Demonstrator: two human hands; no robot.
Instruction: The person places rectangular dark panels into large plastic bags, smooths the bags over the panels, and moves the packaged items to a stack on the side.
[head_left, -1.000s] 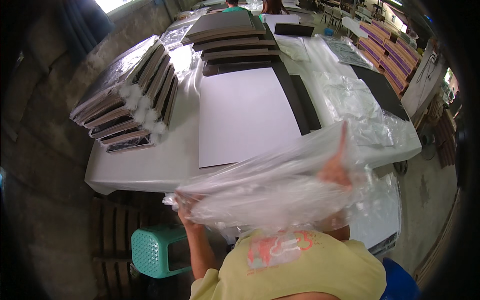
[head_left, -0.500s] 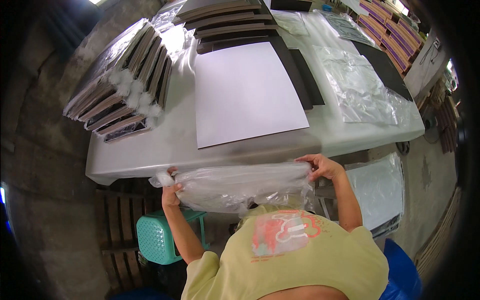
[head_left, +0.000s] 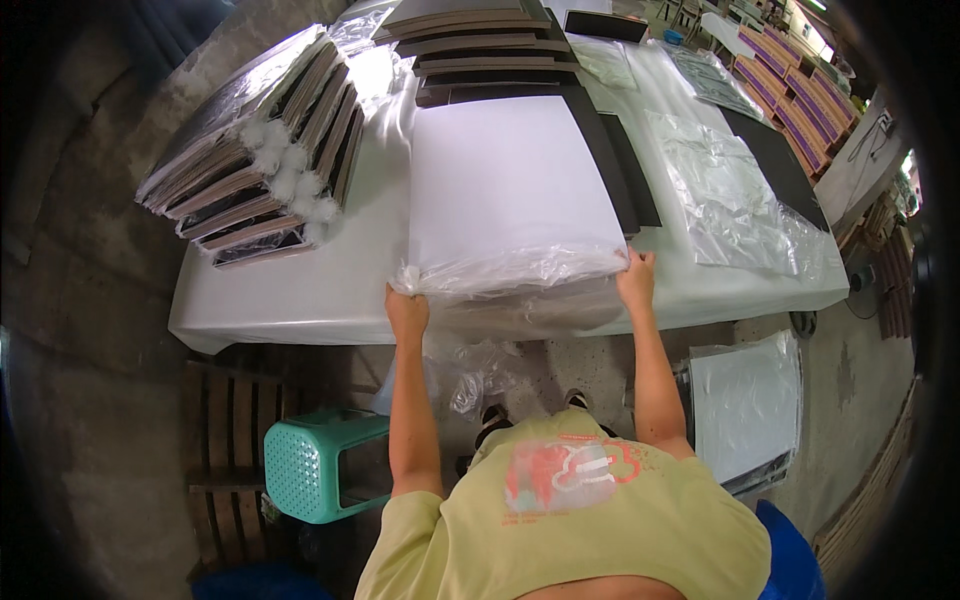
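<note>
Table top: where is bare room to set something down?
Bare table lies between the bagged stack and the white board, left of the left hand. Crowded elsewhere: dark boards behind, loose plastic bags beyond the right hand.

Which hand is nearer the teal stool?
Left. The left hand grips the plastic bag above the teal stool; the right hand is farther across.

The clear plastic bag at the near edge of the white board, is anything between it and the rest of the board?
Nothing visible. Both hands, left hand and right hand, hold the clear plastic bag at the near edge of the white board. The board's top is bare; the dark boards lie along its right side, not across it.
</note>
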